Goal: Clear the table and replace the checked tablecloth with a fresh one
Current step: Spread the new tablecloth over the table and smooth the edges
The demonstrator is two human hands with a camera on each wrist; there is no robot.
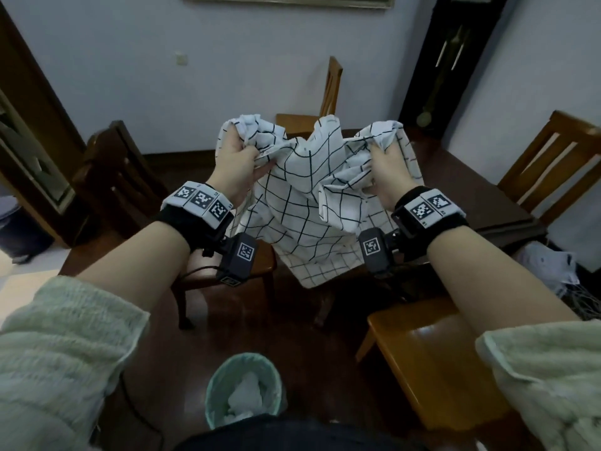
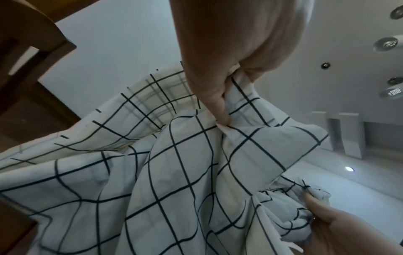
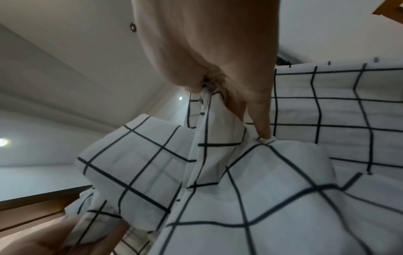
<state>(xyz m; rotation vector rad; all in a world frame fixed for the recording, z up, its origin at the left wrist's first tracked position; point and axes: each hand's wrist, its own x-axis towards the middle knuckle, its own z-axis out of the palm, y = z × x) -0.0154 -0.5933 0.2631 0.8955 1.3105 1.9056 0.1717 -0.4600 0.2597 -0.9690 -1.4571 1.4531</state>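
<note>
A white tablecloth with a thin dark check [image 1: 309,203] hangs bunched in the air between my two hands, in front of the dark wooden table [image 1: 471,187]. My left hand [image 1: 239,154] grips one gathered bunch of it at the upper left. My right hand [image 1: 385,161] grips another bunch at the upper right. The lower part of the cloth drapes down to about chair-seat height. In the left wrist view my left hand [image 2: 220,96] pinches the tablecloth [image 2: 174,172]. In the right wrist view my right hand [image 3: 240,103] pinches a fold of the tablecloth [image 3: 261,189].
Wooden chairs stand around the table: one at the far side [image 1: 328,92], one dark at the left [image 1: 120,177], one at the right [image 1: 553,157], and a seat close at my right [image 1: 432,359]. A pale green waste bin [image 1: 244,388] with crumpled paper stands on the floor below me.
</note>
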